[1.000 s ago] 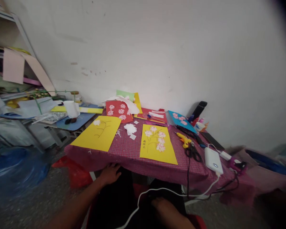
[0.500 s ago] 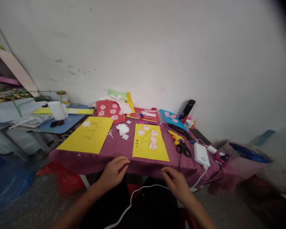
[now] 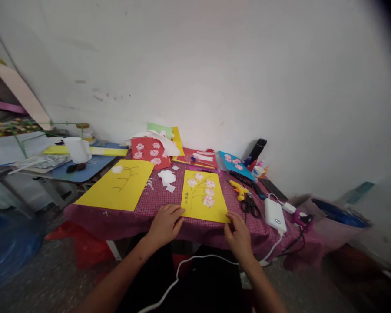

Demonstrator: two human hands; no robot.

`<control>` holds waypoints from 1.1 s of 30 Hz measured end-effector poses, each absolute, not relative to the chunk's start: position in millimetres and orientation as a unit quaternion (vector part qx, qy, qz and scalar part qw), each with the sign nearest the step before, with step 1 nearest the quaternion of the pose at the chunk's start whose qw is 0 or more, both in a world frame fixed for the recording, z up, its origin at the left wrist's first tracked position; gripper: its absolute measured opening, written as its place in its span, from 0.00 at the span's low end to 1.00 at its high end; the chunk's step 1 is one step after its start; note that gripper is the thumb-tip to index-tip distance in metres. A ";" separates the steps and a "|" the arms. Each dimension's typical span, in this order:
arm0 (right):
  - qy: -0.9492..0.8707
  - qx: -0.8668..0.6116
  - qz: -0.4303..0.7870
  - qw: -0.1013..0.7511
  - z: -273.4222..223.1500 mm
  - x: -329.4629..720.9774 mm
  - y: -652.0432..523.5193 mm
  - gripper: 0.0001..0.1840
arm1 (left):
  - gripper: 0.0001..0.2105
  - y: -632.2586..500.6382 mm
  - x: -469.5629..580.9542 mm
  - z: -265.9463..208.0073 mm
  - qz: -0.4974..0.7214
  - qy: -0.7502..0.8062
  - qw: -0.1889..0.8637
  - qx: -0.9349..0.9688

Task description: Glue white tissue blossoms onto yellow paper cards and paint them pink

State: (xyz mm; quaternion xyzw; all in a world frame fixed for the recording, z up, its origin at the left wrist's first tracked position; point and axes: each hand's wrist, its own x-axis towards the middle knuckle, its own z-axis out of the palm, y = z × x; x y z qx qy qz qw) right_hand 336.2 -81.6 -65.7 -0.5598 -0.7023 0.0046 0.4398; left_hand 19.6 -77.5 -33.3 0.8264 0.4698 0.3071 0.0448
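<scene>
A yellow paper sheet [image 3: 198, 214] lies near the table's front edge, bearing a drawn branch, several pink-and-white paper flowers and handwritten characters. My left hand [image 3: 165, 225] has its fingertips at the sheet's lower left corner, thumb just below the edge. At the lower right corner, my right hand [image 3: 239, 234] pinches the edge between thumb and fingers. To the left is a second yellow sheet [image 3: 117, 195] with a drawn branch and one white flower. Between the sheets sit a pile of white paper pieces [image 3: 167, 176] and a loose white square [image 3: 170, 188].
A yellow glue gun [image 3: 238, 190], black scissors [image 3: 250, 206] and a white power bank [image 3: 275, 215] with a cable lie at the right. Red flower sheet [image 3: 146, 152] and blue flower sheet [image 3: 231, 161] lie behind. A white wall [image 3: 215, 65] stands beyond the table.
Both hands have moved forward from in front of the table to the near corners of the yellow flower sheet and now touch it. The other things stay in place.
</scene>
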 end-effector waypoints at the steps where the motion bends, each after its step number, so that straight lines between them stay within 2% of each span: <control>1: -0.706 -0.558 0.007 0.436 -66.6 339.1 -79.5 0.15 | 0.13 -78.3 20.1 -31.8 0.307 0.471 0.049 0.825; 9: -0.748 -0.533 0.021 0.395 -74.1 359.2 -64.3 0.16 | 0.11 -79.1 21.2 -30.3 0.318 0.470 0.047 0.822; 21: -0.767 -0.497 -0.079 0.399 -82.8 357.5 -57.9 0.15 | 0.11 -81.1 22.2 -34.0 0.331 0.473 0.052 0.815; 33: -0.729 -0.538 0.052 0.419 -73.3 358.2 -63.8 0.14 | 0.14 -83.0 22.1 -29.7 0.327 0.487 0.080 0.806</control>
